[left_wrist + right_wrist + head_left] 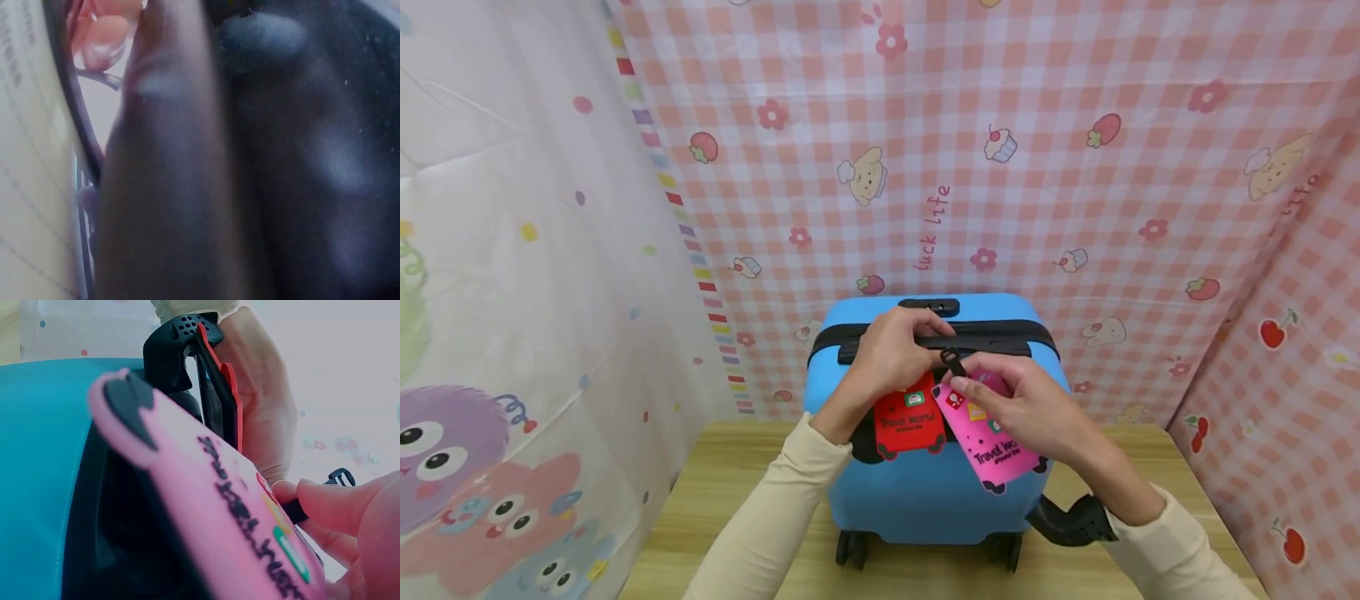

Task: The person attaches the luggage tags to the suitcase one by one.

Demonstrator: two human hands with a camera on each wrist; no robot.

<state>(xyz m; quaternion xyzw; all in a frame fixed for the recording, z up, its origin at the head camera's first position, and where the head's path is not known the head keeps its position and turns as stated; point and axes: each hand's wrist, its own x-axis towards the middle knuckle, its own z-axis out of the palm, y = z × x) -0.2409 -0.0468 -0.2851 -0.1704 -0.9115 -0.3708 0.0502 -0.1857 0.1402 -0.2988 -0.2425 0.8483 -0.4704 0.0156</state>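
A light blue suitcase point(925, 500) stands upright with a black carry handle point(1000, 346) across its top. My left hand point(891, 354) is at this handle, its fingers bent over it and the thumb in front. Below that hand hangs a red luggage tag point(910, 429) printed "Travel World". My right hand point(1026, 408) pinches the black strap point(294, 509) of a pink luggage tag point(1000, 454) between thumb and fingers. The strap's buckle point(953, 358) points up beside the left thumb. In the left wrist view, dark blurred shapes hide most of the left fingers.
The suitcase wheels point(852, 548) rest on a wood-grain surface point(722, 500). A pink checked cloth point(1045, 208) hangs behind, and a white patterned cloth point(550, 292) covers the left side. A black wrist camera mount point(1075, 521) sits by the right cuff.
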